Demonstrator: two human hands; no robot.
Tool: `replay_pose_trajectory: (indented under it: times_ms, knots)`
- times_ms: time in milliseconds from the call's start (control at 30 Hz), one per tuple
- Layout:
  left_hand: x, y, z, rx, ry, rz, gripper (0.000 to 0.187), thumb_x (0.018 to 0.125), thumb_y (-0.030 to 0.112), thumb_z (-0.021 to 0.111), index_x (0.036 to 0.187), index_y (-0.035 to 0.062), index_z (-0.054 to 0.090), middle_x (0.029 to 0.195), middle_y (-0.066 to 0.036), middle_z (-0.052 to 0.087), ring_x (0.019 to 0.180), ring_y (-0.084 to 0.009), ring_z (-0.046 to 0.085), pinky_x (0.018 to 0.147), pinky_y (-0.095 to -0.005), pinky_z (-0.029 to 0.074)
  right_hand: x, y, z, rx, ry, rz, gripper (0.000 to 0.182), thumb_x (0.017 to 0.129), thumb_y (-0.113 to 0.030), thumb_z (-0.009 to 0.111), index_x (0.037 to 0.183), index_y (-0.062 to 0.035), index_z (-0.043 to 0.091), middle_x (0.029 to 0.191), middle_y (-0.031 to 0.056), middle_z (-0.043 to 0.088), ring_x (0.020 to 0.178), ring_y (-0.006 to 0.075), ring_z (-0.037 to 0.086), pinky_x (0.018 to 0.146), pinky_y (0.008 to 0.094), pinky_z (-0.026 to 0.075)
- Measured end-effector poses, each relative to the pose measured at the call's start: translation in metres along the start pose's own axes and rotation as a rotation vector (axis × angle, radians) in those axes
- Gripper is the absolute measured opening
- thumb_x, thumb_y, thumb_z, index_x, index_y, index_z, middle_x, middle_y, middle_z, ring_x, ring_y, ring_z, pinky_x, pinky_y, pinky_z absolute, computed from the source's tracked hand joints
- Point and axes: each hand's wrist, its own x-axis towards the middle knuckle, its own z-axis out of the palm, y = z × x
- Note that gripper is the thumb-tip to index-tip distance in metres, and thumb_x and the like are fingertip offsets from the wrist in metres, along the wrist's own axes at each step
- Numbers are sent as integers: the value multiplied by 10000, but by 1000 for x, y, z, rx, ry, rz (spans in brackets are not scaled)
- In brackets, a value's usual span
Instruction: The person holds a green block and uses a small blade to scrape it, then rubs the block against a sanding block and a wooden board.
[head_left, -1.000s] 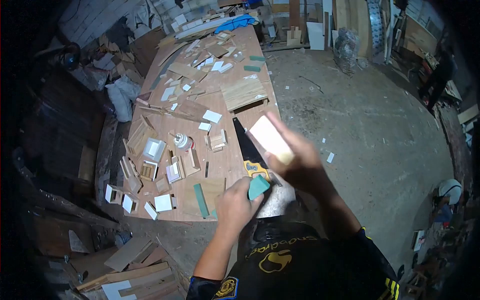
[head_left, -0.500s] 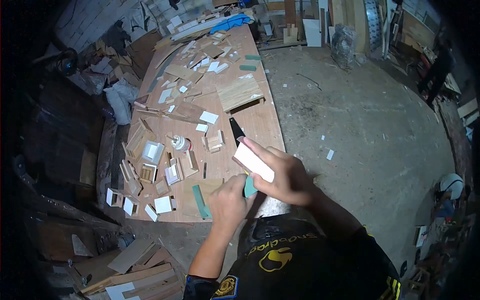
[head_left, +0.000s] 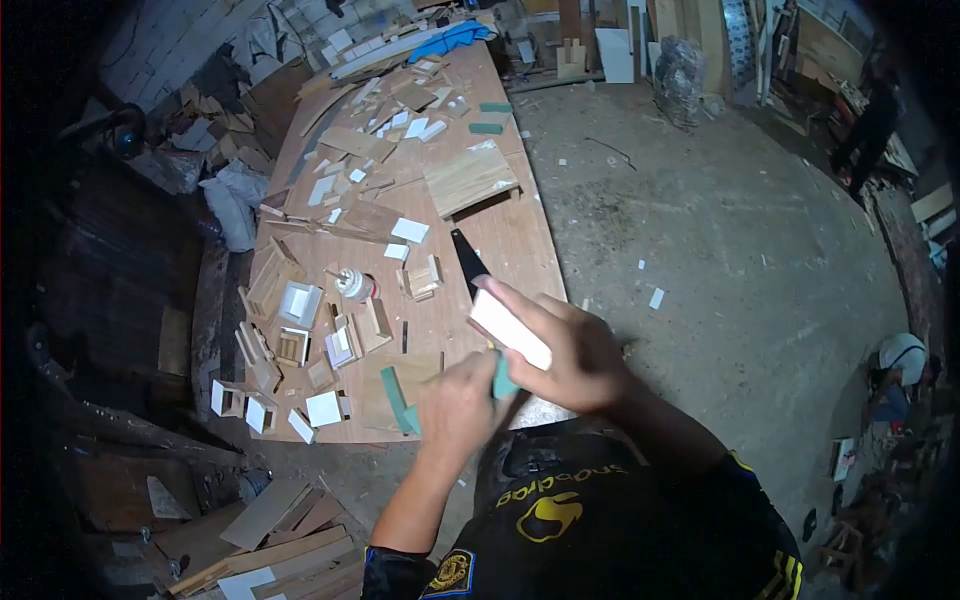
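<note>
My right hand (head_left: 565, 350) is closed around a small white-faced wooden piece (head_left: 510, 328), thumb and fingers along its edges. Just below it, my left hand (head_left: 457, 400) is closed on a green strip that looks like sandpaper (head_left: 503, 376), which sits against the lower end of the piece. My fingers hide much of the strip. Another green strip (head_left: 392, 392) lies bent on a thin board (head_left: 430, 370) beside my left hand. A dark saw-like blade (head_left: 466, 258) lies on the table beyond the wooden piece, its near end hidden.
The wooden worktable (head_left: 500, 240) carries several small wooden box assemblies, a white glue pot (head_left: 354, 285), a flat wooden panel (head_left: 470, 180) and scattered offcuts. Boards lie on the floor at lower left (head_left: 270, 540). A person crouches at far right (head_left: 895, 375); another stands farther back (head_left: 872, 130).
The view has shifted slightly, so the table appears a little farther left and up. Both hands keep their holds, with slight movement of the wooden piece against the green strip.
</note>
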Motion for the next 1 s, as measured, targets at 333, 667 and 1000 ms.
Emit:
replay_pose_trajectory:
  times_ms: [333, 667, 1000]
  knots:
    - [-14, -22, -7, -373, -97, -119, 509, 721, 137, 737, 1096, -2, 424, 851, -217, 593, 761, -393, 631, 681, -399, 503, 10, 2, -45, 326, 230, 17, 688, 853, -244, 685, 1417, 9, 383, 1307, 205, 547, 1135, 236, 573, 951, 333, 459]
    - [-32, -37, -2, -798, 112, -186, 401, 888, 314, 666, 1071, -31, 575, 891, -141, 665, 776, -247, 657, 725, -321, 501, -10, -8, -10, 96, 104, -171, 712, 794, -90, 640, 1437, -67, 333, 1321, 209, 527, 1104, 364, 597, 896, 399, 516]
    - [-33, -28, -3, -589, 141, -66, 349, 834, 271, 719, 989, -17, 598, 831, -174, 659, 766, -303, 673, 688, -358, 511, 3, -38, 11, 3, 117, -171, 738, 741, -38, 660, 1426, -92, 391, 812, 89, 557, 664, 267, 577, 596, 376, 481]
